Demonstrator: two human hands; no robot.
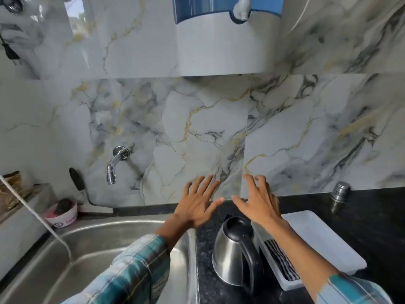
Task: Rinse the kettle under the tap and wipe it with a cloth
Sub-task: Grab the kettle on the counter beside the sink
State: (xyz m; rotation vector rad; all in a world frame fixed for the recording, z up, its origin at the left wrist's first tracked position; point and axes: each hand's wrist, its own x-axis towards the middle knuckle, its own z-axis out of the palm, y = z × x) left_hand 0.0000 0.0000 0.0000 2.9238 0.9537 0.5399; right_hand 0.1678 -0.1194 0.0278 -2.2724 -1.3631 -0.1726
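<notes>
White tray (328, 235) holding striped cloth (282, 260); steel kettle (232, 253), black handle, upright on bench (361, 216); left hand (197, 205), right hand (258, 205) spread, empty.

Water purifier (221, 40) cut off at top edge; striped cloth (281, 261) partly behind right forearm; plug (12, 54) blurred.
</notes>
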